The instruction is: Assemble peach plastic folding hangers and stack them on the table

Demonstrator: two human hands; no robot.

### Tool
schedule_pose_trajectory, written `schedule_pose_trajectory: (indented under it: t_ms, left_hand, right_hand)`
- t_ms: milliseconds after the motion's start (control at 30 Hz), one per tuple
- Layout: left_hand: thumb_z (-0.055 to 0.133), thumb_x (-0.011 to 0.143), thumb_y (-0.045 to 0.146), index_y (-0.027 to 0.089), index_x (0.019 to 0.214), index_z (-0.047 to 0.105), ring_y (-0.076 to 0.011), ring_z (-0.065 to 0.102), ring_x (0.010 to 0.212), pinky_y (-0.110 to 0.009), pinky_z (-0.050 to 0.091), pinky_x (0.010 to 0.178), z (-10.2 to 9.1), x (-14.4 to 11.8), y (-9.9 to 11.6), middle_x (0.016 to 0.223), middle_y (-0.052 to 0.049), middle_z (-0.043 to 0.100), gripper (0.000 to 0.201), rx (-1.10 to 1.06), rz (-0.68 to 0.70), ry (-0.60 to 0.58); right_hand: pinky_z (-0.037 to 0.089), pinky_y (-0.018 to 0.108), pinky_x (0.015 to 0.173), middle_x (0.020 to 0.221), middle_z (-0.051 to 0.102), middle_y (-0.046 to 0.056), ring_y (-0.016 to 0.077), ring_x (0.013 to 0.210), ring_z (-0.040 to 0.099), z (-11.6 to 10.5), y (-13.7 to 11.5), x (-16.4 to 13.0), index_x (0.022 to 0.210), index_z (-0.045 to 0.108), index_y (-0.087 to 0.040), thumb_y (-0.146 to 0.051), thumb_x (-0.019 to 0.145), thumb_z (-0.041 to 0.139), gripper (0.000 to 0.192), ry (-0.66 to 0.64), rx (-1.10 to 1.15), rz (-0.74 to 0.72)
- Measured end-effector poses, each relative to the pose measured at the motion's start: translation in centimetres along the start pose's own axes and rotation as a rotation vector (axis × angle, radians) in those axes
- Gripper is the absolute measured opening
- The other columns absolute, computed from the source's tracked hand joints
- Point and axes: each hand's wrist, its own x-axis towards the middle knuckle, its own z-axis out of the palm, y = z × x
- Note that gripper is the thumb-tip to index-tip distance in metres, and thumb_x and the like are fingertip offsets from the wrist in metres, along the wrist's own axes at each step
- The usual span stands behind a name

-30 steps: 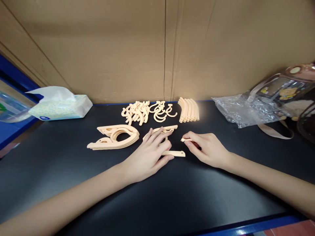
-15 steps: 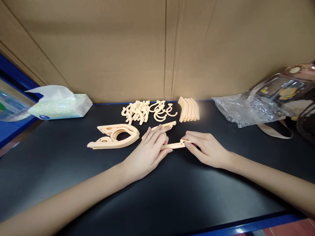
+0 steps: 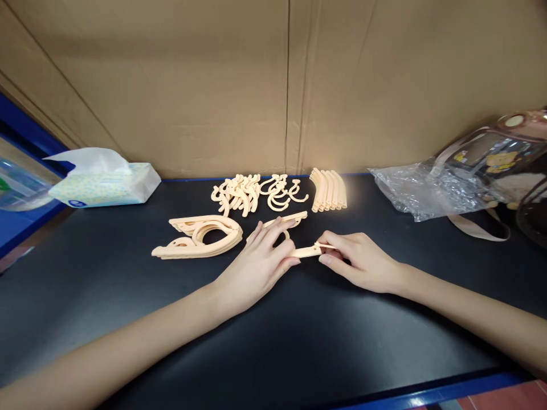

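Near the middle of the table, a beige folding clothes hanger [image 3: 306, 251] lies partly under my left hand [image 3: 264, 262], which is closed around it; its far arm [image 3: 298, 217] sticks out past my fingertips. At the end of the near arm, my right hand [image 3: 361, 261] pinches a thin beige strip [image 3: 328, 246] between thumb and fingers. The fingers hide part of the strip, so I cannot tell whether it is joined to the hanger. A stack of folded beige hangers [image 3: 205, 247] lies left of my left hand.
Behind my hands are a heap of curved beige pieces [image 3: 241, 193], several beige hooks [image 3: 280, 196] and a row of beige arm pieces [image 3: 331, 191]. A tissue pack [image 3: 106, 185] stands at left; a clear plastic bag [image 3: 421, 191] and a transparent backpack [image 3: 496, 154] are at right. Cardboard [image 3: 192, 85] rises behind.
My right fingers have shifted slightly on the thin strip, and more of it shows. The fingers of my left hand have moved a little over the hanger. The rest looks the same.
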Motion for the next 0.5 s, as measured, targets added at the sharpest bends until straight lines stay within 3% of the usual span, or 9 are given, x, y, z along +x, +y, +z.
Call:
schedule_pose_trajectory:
  t_ms: [133, 500]
  left_hand:
    - [0.036, 0.097, 0.029, 0.019, 0.092, 0.051, -0.0249, 0.032, 0.136, -0.056, 0.025, 0.111, -0.12, -0.05, -0.05, 0.141, -0.011, 0.040, 0.019, -0.036, -0.010, -0.002]
    - [0.039, 0.097, 0.030, 0.019, 0.090, 0.053, -0.0207, 0.035, 0.133, -0.052, 0.021, 0.114, -0.11, -0.08, -0.31, 0.135, -0.008, 0.046, 0.019, -0.092, 0.013, -0.013]
  right_hand:
    - [0.035, 0.023, 0.053, 0.065, 0.055, -0.003, 0.0122, 0.053, 0.051, 0.07, -0.16, -0.04, 0.087, 0.044, -0.021, -0.036, 0.097, 0.036, 0.019, -0.014, -0.018, 0.018]
    - [0.032, 0.025, 0.048, 0.074, 0.063, 0.002, 0.0143, 0.053, 0.057, 0.76, 0.14, -0.20, 0.092, 0.044, -0.019, -0.033, 0.100, 0.022, 0.027, 0.009, -0.308, -0.112]
